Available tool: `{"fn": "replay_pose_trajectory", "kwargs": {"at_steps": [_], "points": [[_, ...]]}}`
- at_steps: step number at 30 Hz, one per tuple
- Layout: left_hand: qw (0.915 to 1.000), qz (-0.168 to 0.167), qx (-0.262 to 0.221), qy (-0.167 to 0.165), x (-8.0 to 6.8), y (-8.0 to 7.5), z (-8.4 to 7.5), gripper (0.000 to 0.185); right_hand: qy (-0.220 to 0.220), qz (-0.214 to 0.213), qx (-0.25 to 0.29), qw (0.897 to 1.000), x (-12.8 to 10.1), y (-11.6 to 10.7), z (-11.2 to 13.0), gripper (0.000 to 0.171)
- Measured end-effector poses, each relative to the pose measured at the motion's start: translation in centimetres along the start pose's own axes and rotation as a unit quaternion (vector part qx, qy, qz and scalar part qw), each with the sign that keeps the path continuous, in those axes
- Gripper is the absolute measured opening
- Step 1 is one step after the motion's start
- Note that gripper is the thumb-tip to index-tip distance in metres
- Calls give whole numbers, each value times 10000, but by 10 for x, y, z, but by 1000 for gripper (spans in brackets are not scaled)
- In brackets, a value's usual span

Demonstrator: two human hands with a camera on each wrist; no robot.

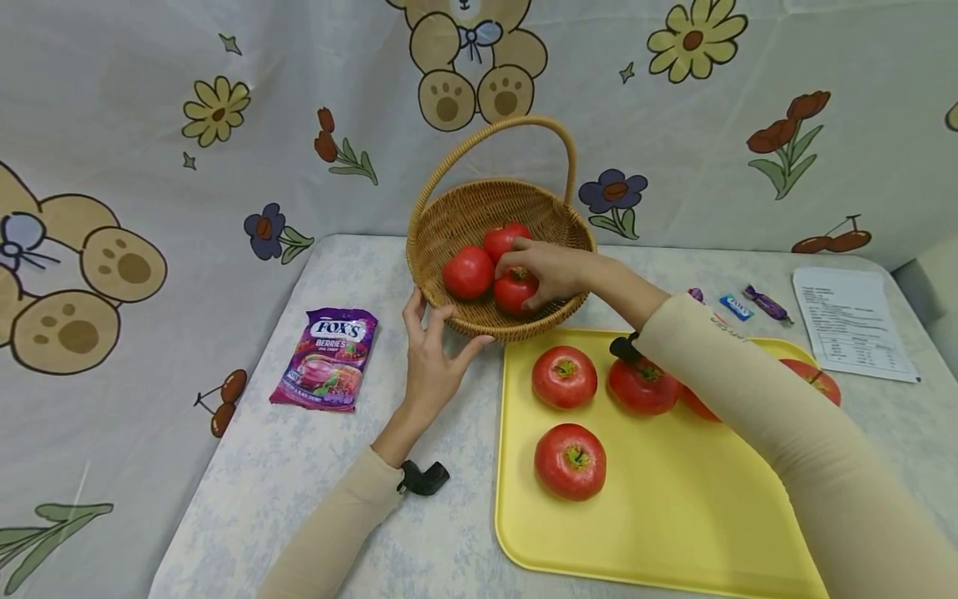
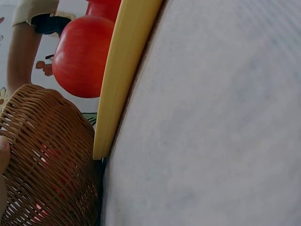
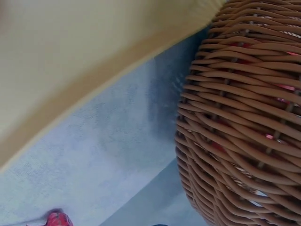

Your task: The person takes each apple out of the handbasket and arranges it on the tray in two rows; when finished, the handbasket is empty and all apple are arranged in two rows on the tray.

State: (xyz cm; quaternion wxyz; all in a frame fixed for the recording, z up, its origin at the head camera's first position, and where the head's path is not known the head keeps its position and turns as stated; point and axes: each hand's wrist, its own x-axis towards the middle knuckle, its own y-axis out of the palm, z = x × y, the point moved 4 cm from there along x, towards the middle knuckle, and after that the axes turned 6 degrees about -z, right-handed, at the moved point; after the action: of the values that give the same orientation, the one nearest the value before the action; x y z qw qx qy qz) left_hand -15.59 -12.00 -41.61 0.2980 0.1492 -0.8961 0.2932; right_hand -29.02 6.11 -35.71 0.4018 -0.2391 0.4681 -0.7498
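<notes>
A wicker basket (image 1: pixel 479 204) with a tall handle stands at the back of the table, with red apples (image 1: pixel 469 273) inside it. My right hand (image 1: pixel 554 270) reaches over its right rim and grips one apple (image 1: pixel 515 293) at the basket's front. Against the front left of the basket, my left hand (image 1: pixel 434 366) rests its spread fingers and thumb on the outer wall. The left wrist view shows the basket's weave (image 2: pixel 47 155) with part of that hand at the edge. In the right wrist view the basket (image 3: pixel 244 113) fills the right side, and the right hand is hidden.
A yellow tray (image 1: pixel 659 516) lies at the front right, holding several apples (image 1: pixel 570 462), some partly under the right sleeve. Left of the basket is a purple candy bag (image 1: pixel 325 359). Wrapped candies (image 1: pixel 767 304) and a printed sheet (image 1: pixel 853 323) lie at the back right.
</notes>
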Motion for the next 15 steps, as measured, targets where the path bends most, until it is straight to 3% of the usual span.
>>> {"fn": "replay_pose_trajectory", "kwargs": {"at_steps": [9,15], "points": [[10000,-32,-69,-33,1,-1,0,52,-29,-256,-14,9997,-7,-18,12,52],[9999,-43,-149,-23,2,-1,0,51,-160,-645,-78,9978,-19,-38,23,52]]}}
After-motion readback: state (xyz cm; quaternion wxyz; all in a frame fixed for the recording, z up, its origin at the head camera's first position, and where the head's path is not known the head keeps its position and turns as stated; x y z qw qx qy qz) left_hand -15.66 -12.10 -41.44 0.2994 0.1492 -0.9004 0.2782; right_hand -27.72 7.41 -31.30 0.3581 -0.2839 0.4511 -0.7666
